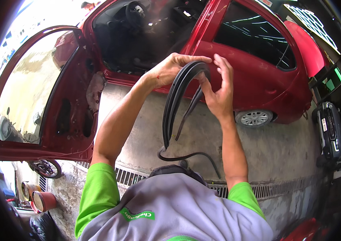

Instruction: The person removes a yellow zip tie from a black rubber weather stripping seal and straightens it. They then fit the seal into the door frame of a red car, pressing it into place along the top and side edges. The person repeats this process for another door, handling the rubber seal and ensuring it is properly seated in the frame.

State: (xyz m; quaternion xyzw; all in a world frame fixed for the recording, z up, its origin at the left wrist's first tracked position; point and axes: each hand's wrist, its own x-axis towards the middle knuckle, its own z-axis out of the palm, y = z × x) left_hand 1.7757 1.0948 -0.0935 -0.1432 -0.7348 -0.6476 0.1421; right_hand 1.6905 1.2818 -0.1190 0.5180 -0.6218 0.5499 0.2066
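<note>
Both of my hands are raised in front of me with a long black rubber weatherstrip between them. The strip is folded over at the top, and its lengths hang down, one thin end curling toward the floor. My left hand grips the strip near the top of the bend, fingers pointing right. My right hand holds the other side of the bend with thumb and fingers curved around it. Beyond my hands stands a red car, its front door swung wide at the left, inner trim off.
The car's dark cabin shows through the doorway. A metal floor grate runs across behind my feet. At lower left are a reddish bucket, a motorcycle wheel and a black plastic bag. A dark vehicle stands far right.
</note>
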